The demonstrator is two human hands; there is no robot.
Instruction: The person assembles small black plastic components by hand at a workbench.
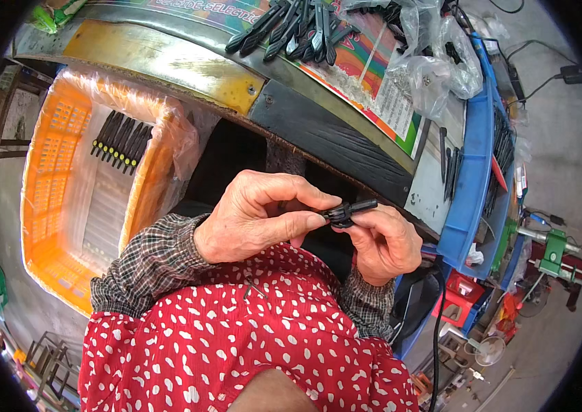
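A small black plastic part (341,215) with a short rod sticking out to the right is held between my two hands, in front of the table's edge. My left hand (249,216) pinches its left end between thumb and fingertips. From the other side, the thumb and fingers of my right hand (385,246) close on it below the rod. The fingers partly cover the part, so its exact kind cannot be made out. A thin, small dark piece (255,288) lies on the red spotted cloth (201,343) over my lap.
An orange crate (47,175) lined with clear plastic stands at left, holding a row of black pieces (122,142) with yellow-green dots. Long black pieces (294,31) and clear bags (435,79) lie on the table. A blue tray (466,213) with black rods stands at right.
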